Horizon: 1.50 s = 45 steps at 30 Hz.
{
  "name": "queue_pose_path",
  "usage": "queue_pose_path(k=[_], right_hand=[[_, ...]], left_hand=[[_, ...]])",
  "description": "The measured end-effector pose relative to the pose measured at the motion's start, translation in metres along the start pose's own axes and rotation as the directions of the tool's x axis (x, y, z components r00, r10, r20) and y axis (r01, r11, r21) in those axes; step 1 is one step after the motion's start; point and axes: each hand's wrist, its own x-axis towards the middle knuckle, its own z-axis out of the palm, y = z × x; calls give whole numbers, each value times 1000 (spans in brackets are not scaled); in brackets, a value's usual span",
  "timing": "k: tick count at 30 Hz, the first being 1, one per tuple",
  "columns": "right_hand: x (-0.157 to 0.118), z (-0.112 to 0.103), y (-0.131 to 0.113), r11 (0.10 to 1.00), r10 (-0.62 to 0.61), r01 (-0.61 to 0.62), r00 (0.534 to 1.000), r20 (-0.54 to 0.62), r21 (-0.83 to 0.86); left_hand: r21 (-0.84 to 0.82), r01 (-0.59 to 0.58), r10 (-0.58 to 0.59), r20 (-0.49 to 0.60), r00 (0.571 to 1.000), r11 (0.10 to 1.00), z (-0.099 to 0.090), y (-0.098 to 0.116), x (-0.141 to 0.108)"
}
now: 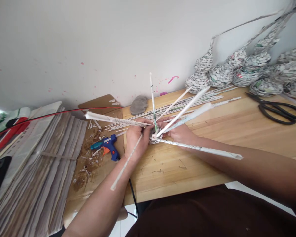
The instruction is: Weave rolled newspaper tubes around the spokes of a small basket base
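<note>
A small woven paper piece (pixel 156 140) sits low over the wooden table (pixel 202 169), with several rolled paper tubes (pixel 185 107) sticking out of it in all directions. My left hand (pixel 137 138) is closed on its left side, thumb and fingers pressed at the base of the tubes. From the right, my right hand (pixel 179 131) holds the other side, its fingers partly hidden behind the tubes. One thin tube passes over my left wrist and another crosses in front of my right hand.
Behind the hands lie more thin paper tubes (pixel 212 95) and a grey stone-like lump (pixel 138 105). Black scissors (pixel 281 110) and woven paper gourd shapes (pixel 220 75) are at right. A blue glue gun (pixel 111 146) and stacked newspapers (pixel 46 168) are at left.
</note>
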Motion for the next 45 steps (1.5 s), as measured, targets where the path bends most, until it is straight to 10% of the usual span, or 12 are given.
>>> queue_pose_path(k=[36,45], right_hand=[[-4,5,1,999,-45,46,998,-44,27],[7,-16,-8,804,-261,231,965,23,-548]], left_hand=[[-19,-14,13,-33,999,1000,0,-5,1],[-11,93,-94,-52,994,996,-3,0,1]])
